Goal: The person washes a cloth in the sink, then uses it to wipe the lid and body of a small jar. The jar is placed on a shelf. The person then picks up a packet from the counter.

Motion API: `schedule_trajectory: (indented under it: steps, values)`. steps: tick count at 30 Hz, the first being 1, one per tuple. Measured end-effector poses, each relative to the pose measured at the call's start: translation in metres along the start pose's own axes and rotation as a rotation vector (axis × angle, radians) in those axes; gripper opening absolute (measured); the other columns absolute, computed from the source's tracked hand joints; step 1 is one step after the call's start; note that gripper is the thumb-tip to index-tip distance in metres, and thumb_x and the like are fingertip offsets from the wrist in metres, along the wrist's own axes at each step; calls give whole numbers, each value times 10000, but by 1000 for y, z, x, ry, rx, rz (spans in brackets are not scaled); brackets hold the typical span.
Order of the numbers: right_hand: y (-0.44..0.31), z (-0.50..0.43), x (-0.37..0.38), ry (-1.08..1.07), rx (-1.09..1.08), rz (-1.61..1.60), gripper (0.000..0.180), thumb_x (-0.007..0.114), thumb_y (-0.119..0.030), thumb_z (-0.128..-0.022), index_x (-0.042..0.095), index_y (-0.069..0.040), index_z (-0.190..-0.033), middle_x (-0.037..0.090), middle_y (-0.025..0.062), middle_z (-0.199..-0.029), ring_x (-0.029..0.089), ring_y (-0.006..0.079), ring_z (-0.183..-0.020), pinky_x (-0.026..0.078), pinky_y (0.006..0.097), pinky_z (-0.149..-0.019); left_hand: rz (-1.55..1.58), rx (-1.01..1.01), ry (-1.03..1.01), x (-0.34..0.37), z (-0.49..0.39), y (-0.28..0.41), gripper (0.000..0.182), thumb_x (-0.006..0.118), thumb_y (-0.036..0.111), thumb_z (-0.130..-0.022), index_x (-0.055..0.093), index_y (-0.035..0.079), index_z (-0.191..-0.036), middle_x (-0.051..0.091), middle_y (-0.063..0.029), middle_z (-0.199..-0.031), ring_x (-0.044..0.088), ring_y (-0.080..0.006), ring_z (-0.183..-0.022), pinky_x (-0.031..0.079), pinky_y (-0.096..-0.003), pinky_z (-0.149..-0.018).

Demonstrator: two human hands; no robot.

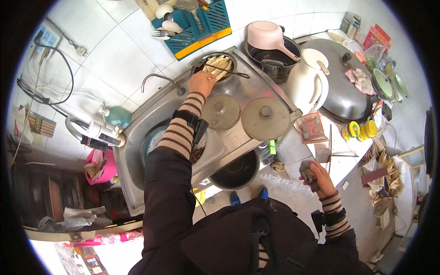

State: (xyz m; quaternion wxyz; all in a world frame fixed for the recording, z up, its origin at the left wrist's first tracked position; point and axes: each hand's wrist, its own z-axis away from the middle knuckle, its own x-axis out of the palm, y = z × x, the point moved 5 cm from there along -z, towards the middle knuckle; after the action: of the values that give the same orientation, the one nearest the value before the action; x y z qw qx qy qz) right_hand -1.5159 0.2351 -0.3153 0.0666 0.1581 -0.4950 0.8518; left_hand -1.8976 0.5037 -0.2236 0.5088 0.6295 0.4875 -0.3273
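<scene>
My left hand (201, 83) reaches to the near rim of a metal pot (228, 79) at the back of the steel sink counter. Its fingertips touch the pale, strip-like pieces (219, 66) in the pot; whether they grip them is unclear. A dark, thin-handled utensil (231, 71) lies across the pot. Two round lids with knobs, one (221, 111) nearer the pot and the other (265, 118) to its right, lie on the drainboard. My right hand (323, 180) is closed around a crumpled grey cloth (308, 175), held over the floor at the right.
The sink basin (137, 151) lies under my left arm, with a curved faucet (156, 75) behind. A white jug (306, 82), a pink saucepan (264, 36) on a black pot and a large domed lid (330, 75) stand right. A black basin (237, 172) sits below the counter edge.
</scene>
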Motion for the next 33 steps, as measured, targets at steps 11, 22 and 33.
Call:
schedule_trajectory:
  steps: [11,22,33]
  values:
    - [19,49,-53,235,-49,-12,389,456,-294,-911,436,1,-1165,560,101,-937,591,184,-745,467,253,-577,-297,-79,-230,51,-52,0,196,696,309,-700,714,177,-844,664,-64,-910,626,-224,-846,487,-341,-776]
    - [18,51,-57,278,-66,11,358,447,-309,-914,469,-25,-1133,585,85,-900,592,173,-717,484,245,-565,-208,-7,-272,56,-59,-3,232,624,222,-752,679,39,-884,640,-168,-957,613,-309,-910,485,-380,-782]
    - [17,47,-57,277,-73,35,358,445,-302,-921,464,-18,-1139,583,86,-903,591,169,-726,482,241,-572,-229,-94,-161,64,-68,-15,147,630,211,-708,694,109,-793,655,-128,-861,619,-283,-850,475,-358,-782]
